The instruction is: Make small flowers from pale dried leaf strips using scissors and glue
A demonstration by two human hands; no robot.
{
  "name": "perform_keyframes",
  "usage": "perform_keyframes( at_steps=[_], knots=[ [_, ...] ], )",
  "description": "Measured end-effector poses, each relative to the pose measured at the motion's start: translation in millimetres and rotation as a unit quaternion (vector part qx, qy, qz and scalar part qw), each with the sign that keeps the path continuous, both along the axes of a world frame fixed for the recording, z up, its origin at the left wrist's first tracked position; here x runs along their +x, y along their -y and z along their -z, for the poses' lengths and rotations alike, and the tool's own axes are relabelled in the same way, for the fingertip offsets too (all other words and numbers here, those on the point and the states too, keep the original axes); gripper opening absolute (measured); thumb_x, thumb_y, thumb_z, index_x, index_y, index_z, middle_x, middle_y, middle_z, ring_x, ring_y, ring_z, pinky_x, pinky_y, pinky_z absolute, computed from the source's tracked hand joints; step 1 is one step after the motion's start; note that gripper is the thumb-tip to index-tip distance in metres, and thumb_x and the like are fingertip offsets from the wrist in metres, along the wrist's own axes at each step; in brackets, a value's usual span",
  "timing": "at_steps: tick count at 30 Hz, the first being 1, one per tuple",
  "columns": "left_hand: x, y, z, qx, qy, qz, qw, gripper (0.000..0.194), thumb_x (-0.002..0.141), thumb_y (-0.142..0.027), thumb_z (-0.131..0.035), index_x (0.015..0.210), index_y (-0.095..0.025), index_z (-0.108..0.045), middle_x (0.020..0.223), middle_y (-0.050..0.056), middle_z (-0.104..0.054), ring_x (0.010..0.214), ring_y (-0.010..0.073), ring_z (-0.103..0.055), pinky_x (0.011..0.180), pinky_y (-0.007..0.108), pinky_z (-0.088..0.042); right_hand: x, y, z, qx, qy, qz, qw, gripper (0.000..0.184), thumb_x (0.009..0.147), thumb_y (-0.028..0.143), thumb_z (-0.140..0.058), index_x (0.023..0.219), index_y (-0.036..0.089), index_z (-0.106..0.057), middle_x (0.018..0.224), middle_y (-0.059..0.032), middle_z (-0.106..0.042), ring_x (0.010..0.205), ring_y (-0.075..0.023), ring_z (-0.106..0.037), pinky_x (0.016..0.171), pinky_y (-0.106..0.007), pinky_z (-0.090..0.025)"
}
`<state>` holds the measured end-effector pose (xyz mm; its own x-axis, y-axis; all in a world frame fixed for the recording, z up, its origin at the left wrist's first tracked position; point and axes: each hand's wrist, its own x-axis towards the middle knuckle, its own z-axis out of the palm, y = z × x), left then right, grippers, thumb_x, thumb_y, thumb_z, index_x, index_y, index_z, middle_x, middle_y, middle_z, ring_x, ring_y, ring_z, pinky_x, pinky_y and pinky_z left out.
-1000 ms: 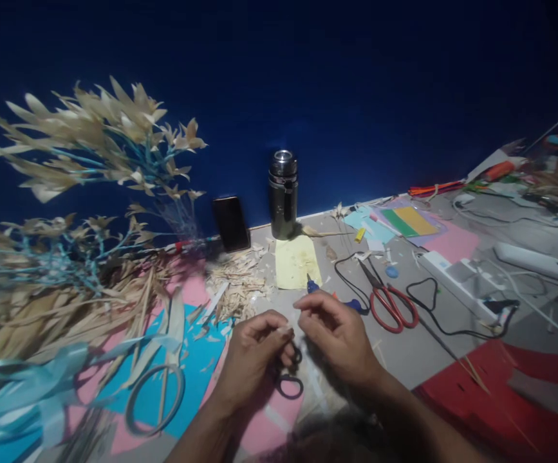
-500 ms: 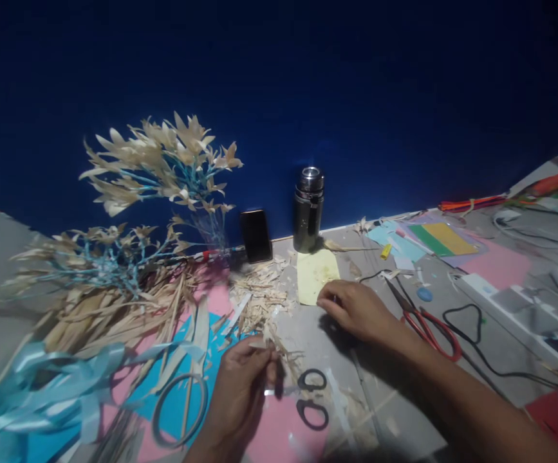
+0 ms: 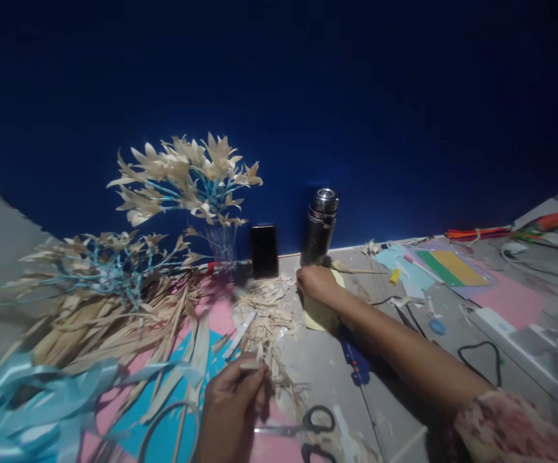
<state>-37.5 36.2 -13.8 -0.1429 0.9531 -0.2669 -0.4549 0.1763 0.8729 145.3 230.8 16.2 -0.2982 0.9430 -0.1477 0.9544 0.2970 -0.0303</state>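
My left hand (image 3: 234, 402) is closed in a pinch on a small pale dried-husk petal (image 3: 252, 364), low in the middle of the view. Just right of it lie black-handled scissors (image 3: 320, 420), apart from the fingers. Farther forward, my right hand (image 3: 318, 285) is curled over the far left part of a yellow paper sheet (image 3: 318, 315), close to the base of a dark metal flask (image 3: 320, 225). Its fingertips are hidden, so I cannot make out what they hold. A blue glue gun (image 3: 354, 357) lies partly under my right forearm.
Pale husk flowers on blue stems (image 3: 186, 173) stand at left behind dried husks (image 3: 85, 321) and light blue ribbon (image 3: 42, 405). A phone (image 3: 264, 251) leans against the wall. At right are a white power strip (image 3: 524, 354), cables and coloured sheets (image 3: 452, 267).
My right hand has moved forward and left across the yellow sheet to the flask's base. The blue glue gun now shows beneath my forearm. My left hand keeps its pinch. The view has shifted slightly.
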Motion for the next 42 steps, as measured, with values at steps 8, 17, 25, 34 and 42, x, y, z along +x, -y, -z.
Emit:
perform_keyframes(
  at_steps=[8, 17, 25, 34, 42],
  knots=[
    [-2.9, -2.6, 7.0, -0.039, 0.057, 0.015, 0.997, 0.038, 0.065, -0.046, -0.089, 0.069, -0.015, -0.069, 0.043, -0.003, -0.052, 0.038, 0.0076, -0.04, 0.04, 0.02, -0.031, -19.4, -30.2, 23.1, -0.002, 0.015, 0.02, 1.0, 0.035, 0.099, 0.034, -0.065, 0.129, 0.016, -0.061, 0.129, -0.0115, -0.063, 0.109, -0.025, -0.066, 0.091, -0.045, -0.058],
    [-12.7, -6.5, 9.9, -0.088, 0.097, 0.022, 0.991, 0.042, 0.058, -0.043, -0.095, 0.072, -0.013, -0.07, 0.054, 0.002, -0.064, 0.037, 0.0047, -0.043, 0.041, 0.017, -0.03, -17.5, -23.8, 20.3, 0.053, -0.024, 0.024, 0.998, 0.024, 0.103, 0.027, -0.053, 0.113, 0.014, -0.069, 0.107, -0.0159, -0.074, 0.099, -0.0265, -0.072, 0.086, -0.036, -0.053],
    [-14.1, -5.9, 13.0, -0.115, 0.151, 0.028, 0.981, 0.04, 0.058, -0.038, -0.097, 0.073, -0.014, -0.068, 0.048, -0.002, -0.058, 0.038, 0.0066, -0.044, 0.041, 0.018, -0.033, -6.0, -14.7, 19.0, 0.121, -0.139, 0.009, 0.983, 0.024, 0.099, 0.027, -0.054, 0.112, 0.022, -0.073, 0.108, -0.0094, -0.077, 0.097, -0.0216, -0.072, 0.079, -0.026, -0.047],
    [-11.5, -5.5, -8.4, -0.123, 0.225, -0.019, 0.966, 0.035, 0.06, -0.027, -0.096, 0.073, -0.015, -0.067, 0.071, 0.003, -0.069, 0.05, 0.0084, -0.055, 0.046, 0.019, -0.044, -15.6, 26.2, -1.8, 0.143, -0.347, -0.052, 0.925, 0.017, 0.093, 0.02, -0.057, 0.09, 0.016, -0.074, 0.085, -0.0062, -0.076, 0.07, -0.0155, -0.068, 0.064, -0.023, -0.051],
    [9.8, 0.9, -43.0, -0.098, 0.263, 0.039, 0.959, 0.03, 0.059, -0.02, -0.096, 0.072, -0.013, -0.071, 0.094, 0.011, -0.076, 0.085, 0.0225, -0.073, 0.072, 0.03, -0.059, 5.0, 120.9, -13.2, 0.241, -0.456, -0.289, 0.806, 0.017, 0.094, 0.012, -0.058, 0.102, 0.02, -0.071, 0.09, -0.0085, -0.076, 0.08, -0.0183, -0.069, 0.072, -0.031, -0.054]
  ],
)
